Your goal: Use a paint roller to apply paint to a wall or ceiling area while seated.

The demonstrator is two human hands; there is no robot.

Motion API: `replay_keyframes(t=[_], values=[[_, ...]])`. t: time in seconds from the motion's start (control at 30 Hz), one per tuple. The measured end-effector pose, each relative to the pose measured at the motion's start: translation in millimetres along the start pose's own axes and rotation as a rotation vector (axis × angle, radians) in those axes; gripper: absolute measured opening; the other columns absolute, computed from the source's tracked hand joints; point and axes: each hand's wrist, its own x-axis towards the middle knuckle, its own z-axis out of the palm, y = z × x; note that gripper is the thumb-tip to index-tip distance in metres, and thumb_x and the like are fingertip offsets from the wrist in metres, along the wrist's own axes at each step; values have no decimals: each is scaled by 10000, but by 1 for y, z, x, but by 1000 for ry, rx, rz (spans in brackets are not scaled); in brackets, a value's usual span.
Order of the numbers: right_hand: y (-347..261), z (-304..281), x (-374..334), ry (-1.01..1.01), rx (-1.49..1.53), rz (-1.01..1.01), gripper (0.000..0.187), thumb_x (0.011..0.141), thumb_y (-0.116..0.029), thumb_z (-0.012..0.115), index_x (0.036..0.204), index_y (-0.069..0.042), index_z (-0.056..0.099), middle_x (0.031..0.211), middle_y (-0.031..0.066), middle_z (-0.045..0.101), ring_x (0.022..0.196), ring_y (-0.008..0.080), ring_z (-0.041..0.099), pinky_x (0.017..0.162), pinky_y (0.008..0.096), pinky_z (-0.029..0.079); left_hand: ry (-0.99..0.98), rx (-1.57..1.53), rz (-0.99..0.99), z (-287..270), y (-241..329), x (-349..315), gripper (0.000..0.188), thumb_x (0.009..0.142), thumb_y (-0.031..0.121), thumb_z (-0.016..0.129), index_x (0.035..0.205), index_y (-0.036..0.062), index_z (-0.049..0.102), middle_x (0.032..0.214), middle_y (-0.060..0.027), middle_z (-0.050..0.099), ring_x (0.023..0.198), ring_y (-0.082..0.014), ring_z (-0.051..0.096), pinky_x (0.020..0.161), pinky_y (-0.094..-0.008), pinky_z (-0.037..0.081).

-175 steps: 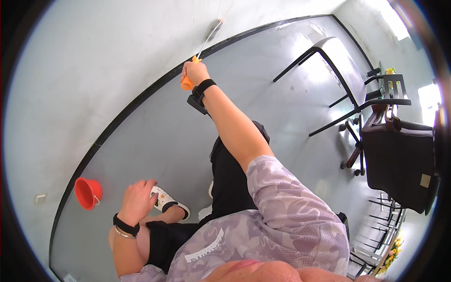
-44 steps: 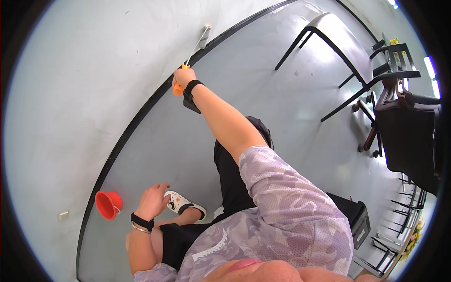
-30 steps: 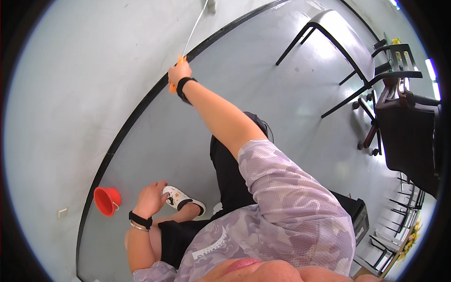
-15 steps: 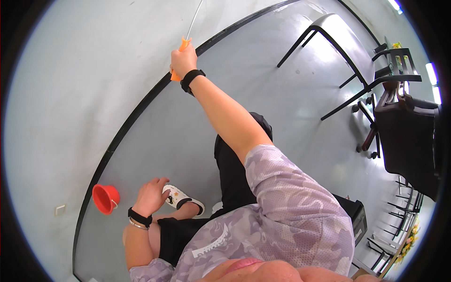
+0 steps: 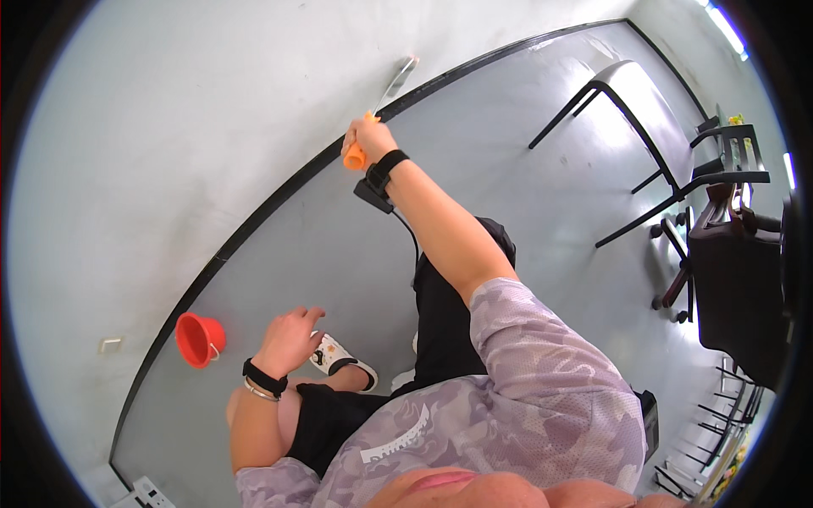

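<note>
My right hand point(image 5: 369, 140), arm stretched forward, is closed around the orange handle point(image 5: 355, 157) of what looks like a small paint roller. Its thin metal rod point(image 5: 384, 99) runs away from the fist to a greyish, blurred head point(image 5: 404, 74) at the white wall point(image 5: 212, 102). Whether the head touches the wall I cannot tell. My left hand point(image 5: 290, 340) is empty, fingers loosely extended, above my bent leg and near the white clog point(image 5: 340, 362). A red bucket point(image 5: 201, 340) with a pale handle stands on the floor left of that hand.
A black skirting strip point(image 5: 254, 222) follows the wall's foot. A pale chair with black legs point(image 5: 639, 97) stands at the far right, with a dark office chair point(image 5: 735, 284) nearer. A small socket plate point(image 5: 111, 345) is on the left wall, and a white power strip point(image 5: 151, 493) lies at lower left.
My right hand has come lower and to the right with the tool, so its head now shows. A black box with a cable is visible at the right wrist. The whole view has shifted slightly.
</note>
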Motion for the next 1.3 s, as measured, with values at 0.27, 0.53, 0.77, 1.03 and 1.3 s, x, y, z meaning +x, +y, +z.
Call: replay_keyframes(t=[0.27,0.53,0.77,1.03,1.3], values=[[4,-2,18,332,-313,-228,103,764,-19,455,858,19,439,692,172,553,569,283,600,543,416,509,20,-55,54,3,-2,2,276,773,123,625,1031,62,549,857,-135,594,773,-313,588,663,-402,468],[112,-36,51,345,-610,116,317,763,-153,543,1002,55,520,987,220,609,912,338,610,804,384,481,65,-47,78,-1,0,4,266,770,134,629,1017,73,552,853,-115,586,758,-308,579,673,-394,458],[-9,2,-13,11,143,55,110,779,-3,425,687,-51,388,570,50,427,460,175,459,419,320,425,100,-59,80,-4,2,-5,255,767,132,625,1004,71,557,855,-118,585,763,-303,575,700,-395,452],[26,6,10,289,-442,-242,277,802,-22,464,1073,0,412,683,155,553,496,243,583,408,367,470,151,-71,122,-4,8,-9,266,757,122,637,1006,77,556,848,-102,573,794,-292,568,708,-387,448],[109,-42,36,349,-644,100,313,755,-123,517,1008,60,495,910,217,601,855,328,618,782,369,487,82,-57,115,2,3,0,285,750,132,651,1011,75,554,853,-114,573,768,-316,567,689,-401,462]])
